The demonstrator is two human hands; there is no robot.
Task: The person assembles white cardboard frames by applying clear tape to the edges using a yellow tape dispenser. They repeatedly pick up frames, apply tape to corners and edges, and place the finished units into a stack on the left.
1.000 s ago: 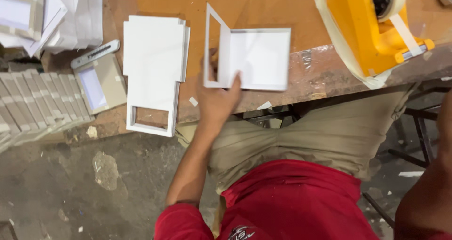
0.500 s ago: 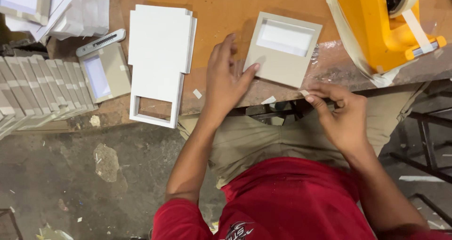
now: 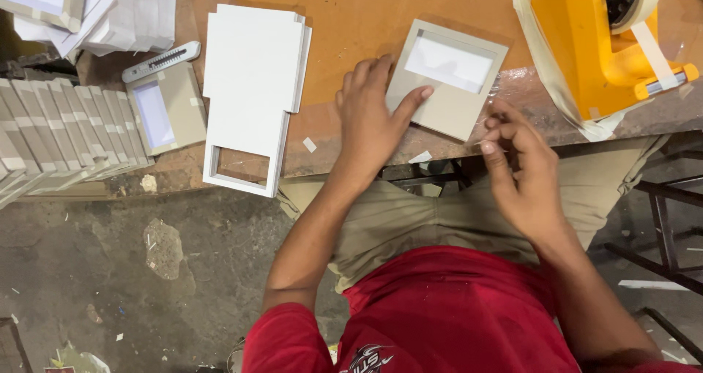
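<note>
Pressing flat on a grey card frame (image 3: pixel 444 80) at the desk (image 3: pixel 366 14) near edge, left hand (image 3: pixel 372 117) spread wide, right hand (image 3: pixel 516 168) fingers pinched together just beside its right corner, yellow tape dispenser (image 3: pixel 593 43) far right.

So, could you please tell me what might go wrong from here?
The grey card frame lies on the table edge, pinned only by the left hand, so it could slide off. The white frame stack also overhangs that edge and might tip. The right hand may fumble its pinch.

bare tabletop (image 3: pixel 366 21) above frame (image 3: pixel 448 76); tape dispenser (image 3: pixel 600 43) blocks rt
</note>
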